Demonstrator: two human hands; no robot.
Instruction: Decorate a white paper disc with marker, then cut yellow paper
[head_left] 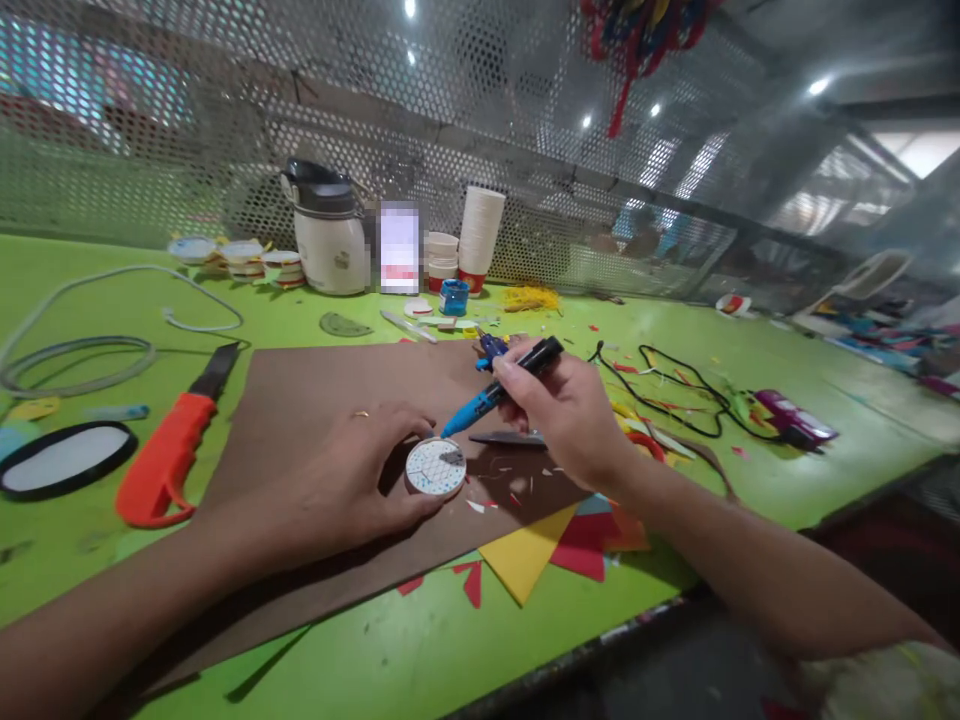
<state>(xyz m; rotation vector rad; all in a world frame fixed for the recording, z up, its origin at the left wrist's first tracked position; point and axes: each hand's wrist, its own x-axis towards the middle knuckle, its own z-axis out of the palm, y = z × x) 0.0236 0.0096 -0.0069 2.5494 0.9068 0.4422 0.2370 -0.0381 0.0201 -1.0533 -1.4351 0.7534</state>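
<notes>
My left hand [352, 470] lies on a brown cardboard sheet [300, 420] and steadies a small white disc [436, 466] marked with a grid pattern, fingers at its left edge. My right hand [570, 410] grips a blue marker [499, 390] with a black cap end. The marker's tip points down just above the disc's upper right. A ring shows on one finger of my left hand.
An orange-handled knife [169, 450] and a black-rimmed oval mirror [64, 460] lie at left on the green table [450, 640]. Coloured paper triangles [525, 560] sit near the front edge. A white jug [330, 240], stacked cups [478, 235], black cord [675, 390] and mesh wall stand behind.
</notes>
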